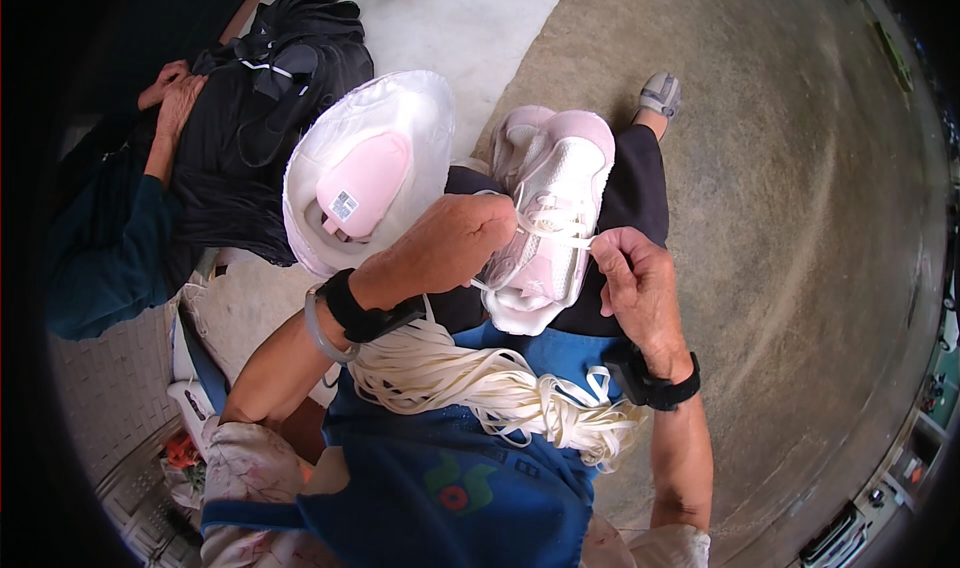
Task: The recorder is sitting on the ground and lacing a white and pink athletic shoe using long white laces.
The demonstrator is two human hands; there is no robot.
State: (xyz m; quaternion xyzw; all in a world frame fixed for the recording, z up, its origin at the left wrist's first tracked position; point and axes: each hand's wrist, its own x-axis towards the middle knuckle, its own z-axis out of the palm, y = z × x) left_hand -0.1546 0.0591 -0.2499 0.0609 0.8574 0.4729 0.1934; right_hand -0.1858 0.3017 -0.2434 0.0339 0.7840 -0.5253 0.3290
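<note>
A pink and white sneaker [572, 173] rests on my lap with its toe pointing away from me. White shoelace [548, 222] runs across its eyelets and tongue. My right hand [638, 280] pinches one lace end between thumb and fingers at the shoe's right side. On the other side, my left hand [465, 230] is closed beside the lacing; a lace meets it, though its fingertips are mostly hidden. Part of a second pink and white shoe [513, 133] shows behind the first. A thick bundle of loose white laces [470, 373] lies across my blue apron [400, 498].
Left of the shoe is a white bowl-shaped container [425, 108] holding a pink, sole-shaped piece [365, 183] with a label. Farther left, another person's hands [175, 103] rest by black fabric [240, 158]. Concrete floor [790, 218] spreads to the right.
</note>
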